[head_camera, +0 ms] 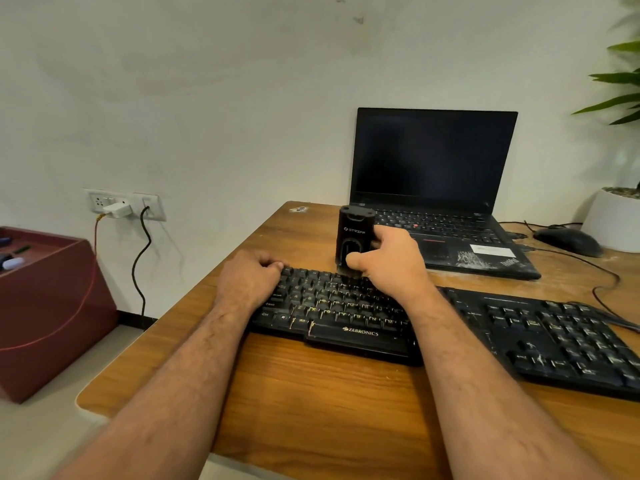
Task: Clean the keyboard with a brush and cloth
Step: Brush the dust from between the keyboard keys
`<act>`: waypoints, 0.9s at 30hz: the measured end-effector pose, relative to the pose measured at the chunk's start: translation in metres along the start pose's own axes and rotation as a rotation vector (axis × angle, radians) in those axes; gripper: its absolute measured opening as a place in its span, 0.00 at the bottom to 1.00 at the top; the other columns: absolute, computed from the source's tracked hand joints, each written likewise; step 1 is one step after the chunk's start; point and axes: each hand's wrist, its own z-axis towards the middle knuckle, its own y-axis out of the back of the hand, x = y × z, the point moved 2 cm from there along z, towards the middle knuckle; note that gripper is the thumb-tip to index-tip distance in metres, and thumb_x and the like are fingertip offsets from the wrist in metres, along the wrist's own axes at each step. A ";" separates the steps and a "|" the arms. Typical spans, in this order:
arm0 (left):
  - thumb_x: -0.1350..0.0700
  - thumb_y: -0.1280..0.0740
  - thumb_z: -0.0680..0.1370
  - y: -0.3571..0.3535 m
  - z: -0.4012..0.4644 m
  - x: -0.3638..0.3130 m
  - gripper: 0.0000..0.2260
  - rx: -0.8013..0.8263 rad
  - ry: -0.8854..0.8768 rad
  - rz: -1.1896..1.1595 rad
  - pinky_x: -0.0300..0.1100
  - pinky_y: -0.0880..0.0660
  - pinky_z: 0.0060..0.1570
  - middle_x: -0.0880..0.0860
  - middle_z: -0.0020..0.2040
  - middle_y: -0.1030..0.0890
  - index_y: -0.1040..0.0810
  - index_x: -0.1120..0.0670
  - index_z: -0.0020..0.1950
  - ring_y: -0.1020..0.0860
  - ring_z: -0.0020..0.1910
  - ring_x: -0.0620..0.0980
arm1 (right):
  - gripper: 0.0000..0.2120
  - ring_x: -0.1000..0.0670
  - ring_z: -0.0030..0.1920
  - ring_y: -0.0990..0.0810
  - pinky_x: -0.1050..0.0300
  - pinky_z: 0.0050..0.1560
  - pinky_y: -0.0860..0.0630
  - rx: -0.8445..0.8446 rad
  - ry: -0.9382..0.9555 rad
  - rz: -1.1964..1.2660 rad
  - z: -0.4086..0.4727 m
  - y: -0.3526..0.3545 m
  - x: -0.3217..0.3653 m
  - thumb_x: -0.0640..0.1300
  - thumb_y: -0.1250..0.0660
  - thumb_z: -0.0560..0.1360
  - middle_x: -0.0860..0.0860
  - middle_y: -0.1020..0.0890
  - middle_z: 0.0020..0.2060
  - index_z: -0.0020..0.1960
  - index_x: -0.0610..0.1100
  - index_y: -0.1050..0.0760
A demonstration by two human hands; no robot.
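Observation:
A black Zebronics keyboard (346,317) lies across the wooden desk (311,403) in front of me. My right hand (391,261) grips a black brush tool (355,233) marked STRIFF, held upright with its lower end on the keyboard's top key rows. My left hand (249,278) curls over the keyboard's far left corner, fingers bent on its edge. No cloth is visible.
An open black laptop (433,188) with a dark screen stands behind the keyboard. A black mouse (568,240) and its cable lie at the right, beside a white plant pot (613,220). A maroon box (48,306) sits on the floor left, under a wall socket (121,204).

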 end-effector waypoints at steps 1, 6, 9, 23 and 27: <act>0.52 0.33 0.81 0.000 0.000 0.000 0.08 0.000 0.001 -0.001 0.37 0.33 0.44 0.48 0.50 0.17 0.15 0.48 0.55 0.24 0.47 0.44 | 0.13 0.60 0.43 0.20 0.68 0.34 0.30 0.028 0.005 0.007 0.000 0.000 0.000 0.40 0.24 0.70 0.57 0.17 0.44 0.52 0.51 0.21; 0.51 0.33 0.81 -0.001 0.001 0.001 0.08 0.010 -0.009 0.007 0.36 0.34 0.39 0.47 0.49 0.18 0.15 0.47 0.55 0.24 0.46 0.43 | 0.15 0.57 0.44 0.20 0.64 0.37 0.27 -0.046 -0.003 -0.035 0.000 -0.005 -0.001 0.41 0.24 0.70 0.54 0.17 0.45 0.54 0.51 0.20; 0.52 0.33 0.81 -0.001 0.001 0.002 0.08 0.003 -0.014 0.001 0.38 0.32 0.46 0.48 0.50 0.17 0.15 0.48 0.55 0.24 0.47 0.44 | 0.15 0.59 0.45 0.19 0.67 0.37 0.28 0.005 0.028 0.023 0.000 -0.002 0.001 0.40 0.24 0.70 0.57 0.17 0.45 0.53 0.52 0.21; 0.53 0.32 0.80 -0.001 0.001 0.003 0.07 -0.029 -0.016 -0.026 0.39 0.31 0.51 0.48 0.50 0.16 0.14 0.46 0.52 0.22 0.50 0.46 | 0.19 0.52 0.47 0.18 0.68 0.35 0.28 0.011 0.012 0.005 0.000 -0.014 0.003 0.37 0.24 0.69 0.51 0.15 0.48 0.58 0.48 0.20; 0.53 0.32 0.80 -0.001 0.001 0.004 0.07 -0.029 -0.014 -0.025 0.39 0.30 0.53 0.49 0.52 0.15 0.14 0.46 0.53 0.21 0.52 0.47 | 0.19 0.53 0.47 0.18 0.67 0.37 0.27 0.076 0.055 0.035 -0.001 -0.020 0.008 0.38 0.24 0.69 0.53 0.15 0.47 0.59 0.49 0.20</act>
